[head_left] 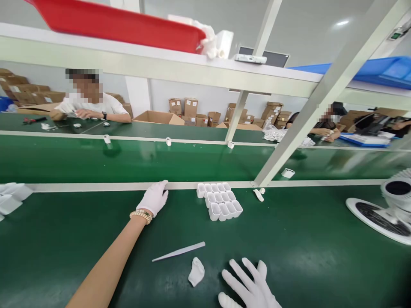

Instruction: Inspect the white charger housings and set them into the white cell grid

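My left hand (153,199), in a white glove with a beaded bracelet at the wrist, rests by the pale rail (112,187) along the green belt. Its fingers are stretched out, and nothing shows in it. To its right, small white open-topped cups (225,209) stand in tight rows. At the bottom, my right hand (252,285), also gloved, has its fingers spread and holds nothing. Left of it lie a crumpled white piece (196,272) and a long, thin, tapered white tool (180,251).
Small white parts (288,173) sit on the belt (192,160). A white fan (396,205) stands at right, white containers (13,197) at left. A slanted post (302,124) rises behind the cups. Overhead, a shelf holds a red tray (122,25). People (93,102) sit across the belt.
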`<state>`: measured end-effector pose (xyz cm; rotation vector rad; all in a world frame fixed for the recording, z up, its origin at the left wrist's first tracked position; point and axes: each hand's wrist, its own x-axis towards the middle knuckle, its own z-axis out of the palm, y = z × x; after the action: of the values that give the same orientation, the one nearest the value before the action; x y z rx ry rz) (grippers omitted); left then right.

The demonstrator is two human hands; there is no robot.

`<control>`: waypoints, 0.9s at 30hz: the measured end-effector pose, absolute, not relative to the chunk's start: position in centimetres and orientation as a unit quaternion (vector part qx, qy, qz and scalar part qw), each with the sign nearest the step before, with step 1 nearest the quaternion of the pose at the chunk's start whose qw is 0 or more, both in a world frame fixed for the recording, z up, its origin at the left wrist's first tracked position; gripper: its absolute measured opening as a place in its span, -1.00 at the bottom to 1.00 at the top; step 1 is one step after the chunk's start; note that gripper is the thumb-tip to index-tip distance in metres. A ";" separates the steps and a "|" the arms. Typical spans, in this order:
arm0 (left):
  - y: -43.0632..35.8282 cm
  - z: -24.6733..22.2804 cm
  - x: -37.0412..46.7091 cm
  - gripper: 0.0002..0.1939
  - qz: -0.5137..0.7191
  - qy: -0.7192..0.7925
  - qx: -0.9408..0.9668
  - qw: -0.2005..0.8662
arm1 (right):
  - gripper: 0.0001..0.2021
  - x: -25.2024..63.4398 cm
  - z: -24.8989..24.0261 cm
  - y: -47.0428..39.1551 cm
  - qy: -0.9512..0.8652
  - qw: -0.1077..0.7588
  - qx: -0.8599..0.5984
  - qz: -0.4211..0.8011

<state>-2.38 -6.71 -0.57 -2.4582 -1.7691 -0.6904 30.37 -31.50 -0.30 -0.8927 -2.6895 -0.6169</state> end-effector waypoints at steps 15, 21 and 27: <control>-7.2 0.7 -2.2 -0.53 -0.190 -0.586 -0.788 -0.006 | -0.21 28.7 0.9 -25.3 -0.930 0.085 -0.351 0.066; -7.3 0.7 -2.2 -0.54 -0.193 -0.585 -0.788 0.001 | -0.19 28.2 0.5 -24.5 -0.921 0.092 -0.368 0.093; -7.3 0.9 -2.1 -0.53 -0.187 -0.582 -0.792 -0.003 | -0.28 31.0 0.2 -30.0 -0.876 0.109 -0.469 0.032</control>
<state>-2.13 -7.32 0.93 -2.4918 -1.8303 -0.5872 31.03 -30.04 0.23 -1.3791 -2.5755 0.0930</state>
